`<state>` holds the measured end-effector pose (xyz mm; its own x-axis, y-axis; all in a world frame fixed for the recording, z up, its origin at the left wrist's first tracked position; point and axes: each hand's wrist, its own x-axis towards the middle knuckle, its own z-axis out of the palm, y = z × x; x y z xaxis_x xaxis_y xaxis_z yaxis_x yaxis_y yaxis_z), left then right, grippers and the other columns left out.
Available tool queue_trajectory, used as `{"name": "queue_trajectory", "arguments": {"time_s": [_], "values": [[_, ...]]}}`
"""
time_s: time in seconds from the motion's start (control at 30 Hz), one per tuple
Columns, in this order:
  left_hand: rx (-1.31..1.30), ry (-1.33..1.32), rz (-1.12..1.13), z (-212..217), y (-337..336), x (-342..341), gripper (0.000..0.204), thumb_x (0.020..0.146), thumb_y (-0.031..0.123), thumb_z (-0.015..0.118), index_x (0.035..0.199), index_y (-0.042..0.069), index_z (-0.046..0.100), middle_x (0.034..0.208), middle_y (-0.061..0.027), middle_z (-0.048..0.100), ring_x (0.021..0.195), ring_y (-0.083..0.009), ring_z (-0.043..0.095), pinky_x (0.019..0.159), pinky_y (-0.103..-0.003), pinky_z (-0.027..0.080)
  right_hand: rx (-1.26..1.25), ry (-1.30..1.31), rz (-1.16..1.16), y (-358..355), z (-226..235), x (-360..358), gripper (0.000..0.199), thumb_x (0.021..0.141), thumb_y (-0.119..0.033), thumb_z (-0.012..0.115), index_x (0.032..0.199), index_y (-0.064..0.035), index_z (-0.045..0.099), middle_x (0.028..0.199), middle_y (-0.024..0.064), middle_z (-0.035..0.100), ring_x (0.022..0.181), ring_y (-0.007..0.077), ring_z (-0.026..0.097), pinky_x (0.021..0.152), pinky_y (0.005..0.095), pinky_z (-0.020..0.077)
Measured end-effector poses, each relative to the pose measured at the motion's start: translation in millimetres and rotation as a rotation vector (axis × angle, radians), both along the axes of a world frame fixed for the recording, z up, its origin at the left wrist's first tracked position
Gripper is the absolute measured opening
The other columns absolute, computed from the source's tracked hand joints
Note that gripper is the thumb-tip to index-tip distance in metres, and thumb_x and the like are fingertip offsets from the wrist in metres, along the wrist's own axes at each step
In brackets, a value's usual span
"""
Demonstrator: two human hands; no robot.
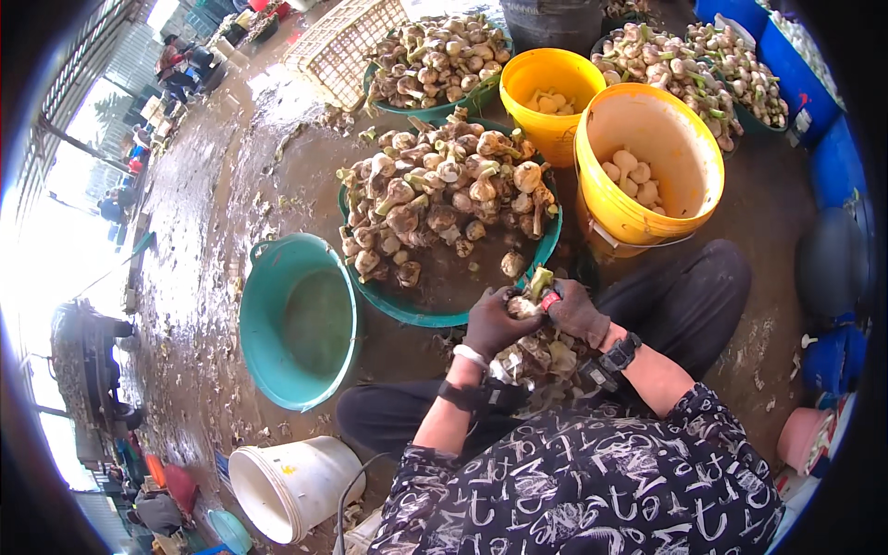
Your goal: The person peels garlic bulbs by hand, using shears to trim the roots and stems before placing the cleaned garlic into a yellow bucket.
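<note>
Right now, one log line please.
left hand: grips garlic bulb | right hand: red-handled tool at bulb | yellow bucket: peeled bulbs

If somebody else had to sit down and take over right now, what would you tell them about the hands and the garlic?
Left hand: dark glove, gripping a garlic bulb.
Right hand: dark glove, on the same bulb, holding a small red-handled tool against its green stem.
Untrimmed bulbs: heaped in the green basin just ahead.
Done: a few clean bulbs lie in the near yellow bucket; trimmings pile up in the lap.
Left: most of the heap, and more full basins behind.
</note>
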<state>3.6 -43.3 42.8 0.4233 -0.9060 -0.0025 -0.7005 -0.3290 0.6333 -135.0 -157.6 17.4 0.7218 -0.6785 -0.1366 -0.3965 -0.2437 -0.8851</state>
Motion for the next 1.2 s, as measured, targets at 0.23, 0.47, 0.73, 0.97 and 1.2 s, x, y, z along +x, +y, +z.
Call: {"name": "queue_trajectory", "arguments": {"time_s": [0.23,0.47,0.73,0.97,1.2], "values": [[-0.014,1.336,0.107,-25.6,12.9,-7.8,0.049,0.074,0.019,0.075,0.116,0.000,0.056,0.101,-0.0027,0.062,0.090,-0.0102,0.057,0.079,-0.025,0.047,1.082,-0.472,-0.152,11.3,-8.0,-14.9,0.033,0.094,-0.036,0.048,0.101,-0.0073,0.062,0.084,0.0011,0.062,0.072,0.0104,0.057,0.062,0.0246,0.0467],[-0.363,0.522,0.171,-24.5,3.1,-22.6,0.052,0.074,0.014,0.077,0.117,-0.002,0.054,0.104,-0.0076,0.063,0.091,-0.0147,0.060,0.083,-0.028,0.048,0.958,-0.392,-0.105,-0.4,-75.2,-20.4,0.030,0.093,-0.029,0.054,0.109,-0.0042,0.055,0.102,0.0045,0.059,0.089,0.0096,0.053,0.077,0.0237,0.0456],[-0.177,1.386,0.311,-18.8,18.2,-10.8,0.027,0.091,0.017,0.057,0.109,-0.003,0.060,0.099,-0.0072,0.065,0.082,-0.0135,0.062,0.070,-0.025,0.051,0.668,-0.293,0.227,5.6,19.5,-23.9,0.048,0.080,-0.016,0.069,0.121,-0.0018,0.049,0.111,0.0063,0.055,0.099,0.0114,0.051,0.085,0.0272,0.0437],[-0.265,1.395,0.401,-28.4,31.1,-11.3,0.028,0.089,0.020,0.061,0.106,-0.002,0.061,0.097,-0.0065,0.064,0.082,-0.0122,0.062,0.070,-0.024,0.051,-0.643,-0.173,0.344,15.6,32.5,-15.7,0.053,0.067,-0.008,0.070,0.118,-0.0123,0.056,0.109,0.0148,0.055,0.103,0.0341,0.051,0.090,0.0395,0.0423],[-0.171,1.083,0.065,-35.4,55.9,-11.1,0.022,0.084,0.014,0.067,0.101,0.001,0.065,0.094,-0.0041,0.066,0.080,-0.0102,0.061,0.072,-0.024,0.049,0.723,-0.503,-0.278,-9.7,-34.6,-20.7,0.014,0.087,-0.008,0.056,0.097,-0.0004,0.062,0.092,0.0031,0.063,0.083,0.0112,0.058,0.077,0.0266,0.0478]]}}
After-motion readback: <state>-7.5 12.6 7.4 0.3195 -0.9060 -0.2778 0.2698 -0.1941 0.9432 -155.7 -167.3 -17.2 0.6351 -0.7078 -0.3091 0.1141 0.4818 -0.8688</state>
